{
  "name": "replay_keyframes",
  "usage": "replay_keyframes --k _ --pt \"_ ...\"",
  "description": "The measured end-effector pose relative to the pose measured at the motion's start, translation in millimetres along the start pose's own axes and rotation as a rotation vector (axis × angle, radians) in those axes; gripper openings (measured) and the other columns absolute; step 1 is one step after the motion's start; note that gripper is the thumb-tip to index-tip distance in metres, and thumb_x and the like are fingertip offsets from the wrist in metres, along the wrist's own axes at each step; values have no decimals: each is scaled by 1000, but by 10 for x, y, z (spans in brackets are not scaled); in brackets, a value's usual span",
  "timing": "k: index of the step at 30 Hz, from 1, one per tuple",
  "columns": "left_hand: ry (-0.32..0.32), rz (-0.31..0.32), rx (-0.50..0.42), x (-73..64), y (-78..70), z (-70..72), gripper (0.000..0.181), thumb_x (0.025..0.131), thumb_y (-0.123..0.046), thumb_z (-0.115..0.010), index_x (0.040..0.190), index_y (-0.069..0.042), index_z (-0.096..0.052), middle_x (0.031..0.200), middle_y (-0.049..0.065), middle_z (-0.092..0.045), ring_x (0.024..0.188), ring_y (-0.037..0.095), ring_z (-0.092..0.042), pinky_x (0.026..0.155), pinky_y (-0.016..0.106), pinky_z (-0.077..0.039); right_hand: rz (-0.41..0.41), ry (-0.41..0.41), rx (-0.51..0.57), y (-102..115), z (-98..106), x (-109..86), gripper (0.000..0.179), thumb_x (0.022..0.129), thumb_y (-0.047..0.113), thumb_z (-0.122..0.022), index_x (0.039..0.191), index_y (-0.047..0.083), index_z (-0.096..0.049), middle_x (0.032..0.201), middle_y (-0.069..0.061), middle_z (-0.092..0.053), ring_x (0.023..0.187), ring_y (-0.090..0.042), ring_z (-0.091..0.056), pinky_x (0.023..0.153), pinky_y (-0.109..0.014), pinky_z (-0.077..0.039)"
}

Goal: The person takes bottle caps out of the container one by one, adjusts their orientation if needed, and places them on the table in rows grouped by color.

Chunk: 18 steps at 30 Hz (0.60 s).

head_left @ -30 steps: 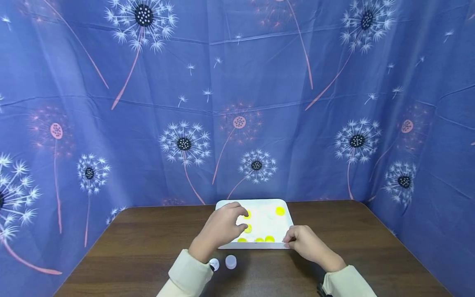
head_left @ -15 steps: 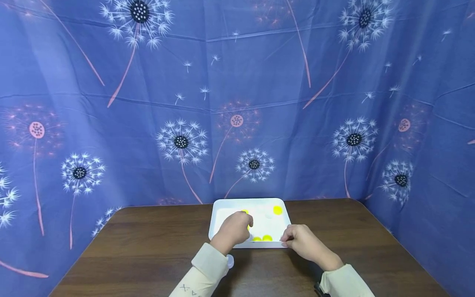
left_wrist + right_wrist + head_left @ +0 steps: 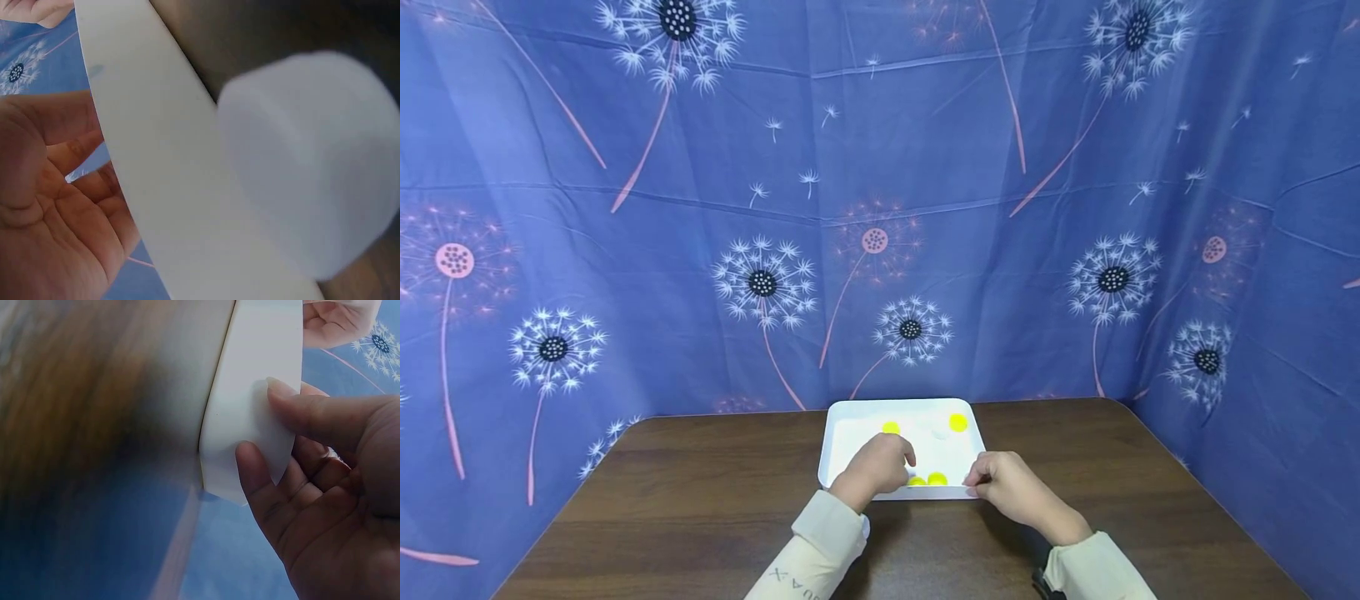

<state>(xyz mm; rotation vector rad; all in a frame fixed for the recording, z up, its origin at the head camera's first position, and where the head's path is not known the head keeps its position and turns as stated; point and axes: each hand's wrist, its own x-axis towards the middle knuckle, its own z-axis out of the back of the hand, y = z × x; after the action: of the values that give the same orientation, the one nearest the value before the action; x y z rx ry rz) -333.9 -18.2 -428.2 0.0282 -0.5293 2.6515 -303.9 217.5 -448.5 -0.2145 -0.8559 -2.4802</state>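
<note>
My left hand (image 3: pixel 876 468) reaches over the near wall into a white tray (image 3: pixel 928 492), its fingers bent downward. The tray wall hides the fingertips in the left wrist view, so what they touch or hold cannot be seen. Round yellow pieces lie in the tray: one at the back right (image 3: pixel 958 422), one just beyond my left hand (image 3: pixel 891 427), and two along the near wall, including this yellow piece (image 3: pixel 937 479). With thumb and fingers, my right hand (image 3: pixel 1011 487) grips the tray's near right corner; the thumb (image 3: pixel 290 406) presses on the outer wall.
A short white cylinder (image 3: pixel 312 162), like a cap, stands on the brown table (image 3: pixel 715 492) in front of the tray; my left sleeve mostly covers it in the head view. A blue dandelion-print curtain (image 3: pixel 820 208) hangs behind the table.
My left hand has come down into the tray and moved right, its spread thumb and fingers now bent downward. Its sleeve has covered the white round things in front. My right hand keeps its grip.
</note>
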Motion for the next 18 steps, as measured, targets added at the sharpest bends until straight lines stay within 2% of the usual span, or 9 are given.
replay_keyframes --k 3,10,18 --pt "-1 11 -34 14 5 -15 22 73 3 -70 88 -11 -77 89 -1 -73 72 13 -56 66 26 -50 -13 7 0 -7 -1 -3 17 79 -5 -77 76 12 -76 74 9 -66 72 -3 -56 67 -25 -50" --pt "0 66 -75 29 20 -53 15 70 -4 -82 83 -11 -77 90 2 -73 81 16 -62 77 33 -54 -27 13 31 -16 -10 -16 18 79 -7 -75 77 11 -76 75 9 -67 72 -3 -56 65 -24 -50" --pt "16 81 -35 30 21 -66 17 73 4 -70 83 -10 -75 85 1 -71 70 14 -55 66 28 -50 -16 9 36 -7 -5 -6 16 78 -6 -76 78 10 -76 75 11 -66 73 -3 -57 66 -24 -50"
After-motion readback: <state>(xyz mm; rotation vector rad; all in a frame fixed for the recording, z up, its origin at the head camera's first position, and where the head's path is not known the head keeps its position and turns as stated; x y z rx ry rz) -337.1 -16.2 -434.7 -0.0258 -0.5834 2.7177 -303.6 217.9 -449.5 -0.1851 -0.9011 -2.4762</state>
